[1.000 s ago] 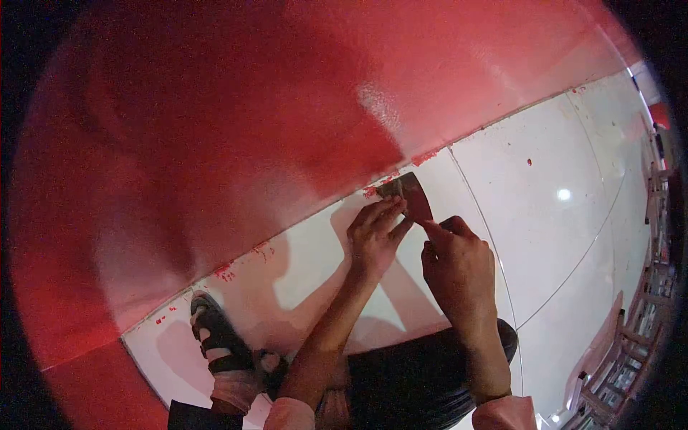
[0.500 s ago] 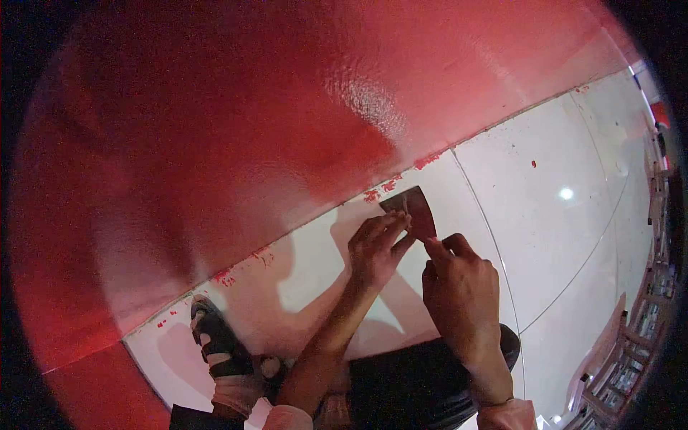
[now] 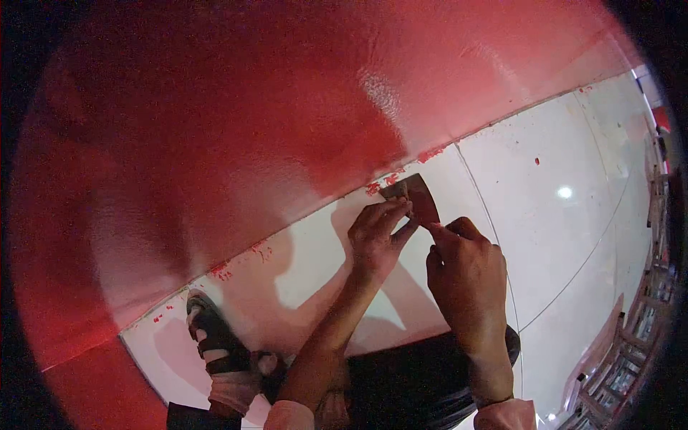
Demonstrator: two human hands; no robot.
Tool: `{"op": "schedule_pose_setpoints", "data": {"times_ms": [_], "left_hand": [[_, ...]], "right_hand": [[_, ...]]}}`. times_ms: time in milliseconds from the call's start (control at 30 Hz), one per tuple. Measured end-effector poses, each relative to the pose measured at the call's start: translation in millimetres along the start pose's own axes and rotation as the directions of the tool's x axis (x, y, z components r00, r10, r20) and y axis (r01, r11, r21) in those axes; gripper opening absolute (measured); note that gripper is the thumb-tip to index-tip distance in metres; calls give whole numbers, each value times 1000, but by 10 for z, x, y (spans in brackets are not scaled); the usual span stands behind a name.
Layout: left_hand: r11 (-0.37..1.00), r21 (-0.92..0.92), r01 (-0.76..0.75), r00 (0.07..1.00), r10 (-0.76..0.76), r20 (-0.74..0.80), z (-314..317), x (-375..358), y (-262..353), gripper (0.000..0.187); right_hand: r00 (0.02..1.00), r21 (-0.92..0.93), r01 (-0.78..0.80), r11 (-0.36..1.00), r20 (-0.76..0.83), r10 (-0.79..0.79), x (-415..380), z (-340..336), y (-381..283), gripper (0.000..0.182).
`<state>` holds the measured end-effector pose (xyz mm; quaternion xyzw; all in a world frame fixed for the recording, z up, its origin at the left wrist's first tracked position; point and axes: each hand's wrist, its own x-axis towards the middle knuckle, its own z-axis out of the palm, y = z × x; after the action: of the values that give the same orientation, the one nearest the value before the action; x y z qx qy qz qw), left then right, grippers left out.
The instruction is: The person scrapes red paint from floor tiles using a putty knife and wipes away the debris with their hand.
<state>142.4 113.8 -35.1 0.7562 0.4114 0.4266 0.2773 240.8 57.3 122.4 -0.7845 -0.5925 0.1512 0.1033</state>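
Observation:
My right hand (image 3: 469, 272) is closed in a fist around the handle of a scraper, and the handle is hidden inside it. The scraper's wide dark blade (image 3: 423, 198) points up toward the edge of the red surface, just over the white floor. My left hand (image 3: 376, 240) has its fingers bent and drawn together at the left side of the blade, touching it. Whether anything small sits between those fingertips I cannot make out. Red paint flecks (image 3: 373, 188) lie on the floor just left of the blade's corner.
A large glossy red surface (image 3: 272, 107) meets the white tiled floor (image 3: 559, 236) along a slanting edge. More red flecks (image 3: 222, 271) dot that edge. My sandalled foot (image 3: 208, 333) is at lower left. A rack-like structure (image 3: 634, 351) curves along the right.
Both hands and the scraper have shifted slightly upward in view, bringing the blade closer to the red edge. The left fingers stay at the blade and the right grip is unchanged.

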Motion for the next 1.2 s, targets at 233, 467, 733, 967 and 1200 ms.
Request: {"op": "schedule_pose_setpoints", "data": {"times_ms": [233,467,733,967,1200], "left_hand": [[999,-17,-32,999,31,-32,28,23,-20,37],[999,12,-43,998,44,-34,29,3,-26,37],[998,34,-47,999,46,28,-14,-27,35,35],[999,-3,-39,999,39,10,-2,-1,-4,37],[1000,-21,-7,1000,8,11,6,15,9,35]], "right_hand": [[1000,10,-4,1000,-2,4,-14,12,-18,11],[1000,21,7,1000,16,-8,-34,-16,11,14],[1000,19,-13,1000,22,12,-39,-28,0,16],[998,6,-31,1000,52,31,-27,-40,9,15],[1000,18,-22,1000,14,21,-14,-46,12,15]]}}
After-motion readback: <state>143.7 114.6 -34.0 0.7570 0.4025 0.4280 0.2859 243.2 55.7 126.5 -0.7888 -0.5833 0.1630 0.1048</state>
